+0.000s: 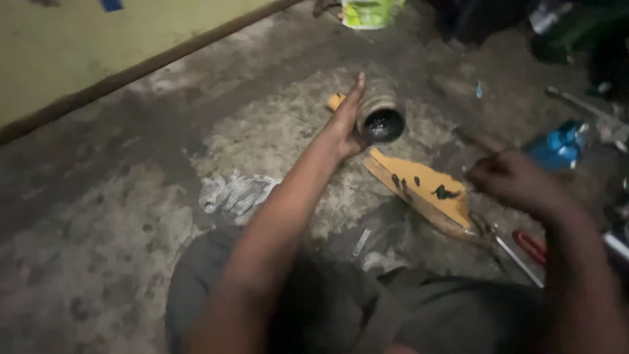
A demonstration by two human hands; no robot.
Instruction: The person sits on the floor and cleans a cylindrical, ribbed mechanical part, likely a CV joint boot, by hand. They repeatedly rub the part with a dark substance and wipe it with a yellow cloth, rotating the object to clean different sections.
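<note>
My left hand [345,121] is wrapped around a ribbed rubber boot [380,113], a short dark tube whose black open end faces me. It rests above a flat yellow board [426,190] smeared with black grease on the floor. My right hand [514,180] hovers to the right over the board, fingers closed on a thin dark tool [475,139] that points up and left; the hand is blurred.
I sit on a stained concrete floor [118,216]. A crumpled silver wrapper [236,193] lies left of my arm. A red-handled screwdriver [524,249], a blue object [557,145] and metal tools lie at right. A green-white container [370,13] stands by the yellow wall [78,46].
</note>
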